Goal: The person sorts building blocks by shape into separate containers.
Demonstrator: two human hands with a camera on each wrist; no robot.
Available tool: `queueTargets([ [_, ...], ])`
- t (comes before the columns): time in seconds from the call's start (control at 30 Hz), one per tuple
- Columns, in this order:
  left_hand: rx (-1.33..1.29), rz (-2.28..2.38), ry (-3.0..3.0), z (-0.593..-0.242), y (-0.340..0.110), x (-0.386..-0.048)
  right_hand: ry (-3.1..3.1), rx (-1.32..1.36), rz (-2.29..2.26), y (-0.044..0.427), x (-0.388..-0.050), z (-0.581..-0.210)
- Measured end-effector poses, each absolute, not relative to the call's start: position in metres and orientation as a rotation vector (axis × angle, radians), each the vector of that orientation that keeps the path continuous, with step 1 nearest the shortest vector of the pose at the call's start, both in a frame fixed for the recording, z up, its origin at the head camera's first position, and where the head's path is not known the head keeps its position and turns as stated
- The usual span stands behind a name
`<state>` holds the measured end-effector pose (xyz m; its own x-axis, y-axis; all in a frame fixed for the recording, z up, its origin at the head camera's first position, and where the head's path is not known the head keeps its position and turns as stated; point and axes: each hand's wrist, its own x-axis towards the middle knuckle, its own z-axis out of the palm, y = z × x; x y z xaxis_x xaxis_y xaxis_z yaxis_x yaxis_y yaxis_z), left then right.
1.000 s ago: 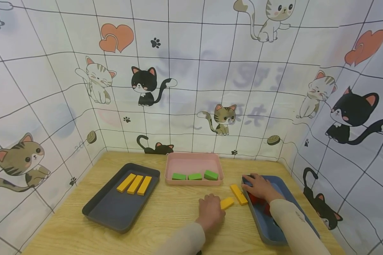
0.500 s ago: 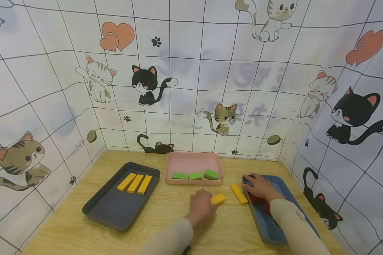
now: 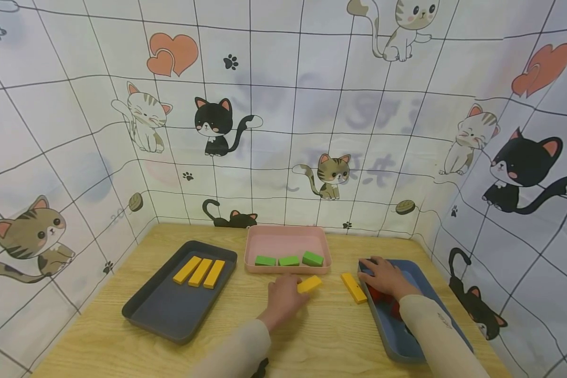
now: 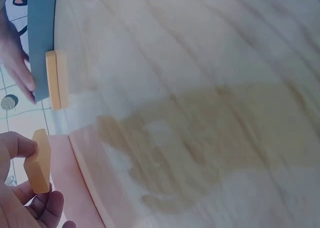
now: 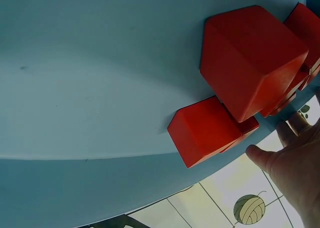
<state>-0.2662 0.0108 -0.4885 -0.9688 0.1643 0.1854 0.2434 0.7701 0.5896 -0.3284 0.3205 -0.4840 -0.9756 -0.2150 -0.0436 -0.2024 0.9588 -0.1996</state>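
Observation:
My left hand (image 3: 283, 299) pinches a yellow rectangular block (image 3: 310, 284) between thumb and fingers, above the table just in front of the pink tray (image 3: 287, 271). In the left wrist view, the same yellow block (image 4: 39, 163) stands out from the fingertips. My right hand (image 3: 386, 278) rests at the far left corner of the blue tray (image 3: 418, 275), its fingers loosely extended over the rim. Several red blocks (image 5: 250, 58) lie in that tray, partly covered by the hand in the head view. Another yellow block (image 3: 354, 288) lies on the table against the tray's left side.
A dark grey tray (image 3: 156, 310) on the left holds three yellow blocks (image 3: 200, 273) side by side. Three green blocks (image 3: 289, 261) sit along the near wall inside the pink tray. Cat-printed cloth (image 3: 274, 126) surrounds the wooden table (image 3: 236, 325) at back and sides.
My left hand has carried the yellow block leftward and somewhat away from me, from near the blue tray to in front of the pink tray. The right hand has stayed put.

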Motion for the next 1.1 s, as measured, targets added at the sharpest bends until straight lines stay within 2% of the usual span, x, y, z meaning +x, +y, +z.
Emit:
queueTargets([
  [0.7, -0.046, -1.138, -2.728, -0.476, -0.046, -0.284, 3.032, -0.309, -0.301, 0.320, -0.328, -0.483],
  [1.1, 0.043, -1.062, -2.674, -0.468, -0.074, -0.292, 3.027, -0.303, -0.315, 0.319, -0.327, -0.482],
])
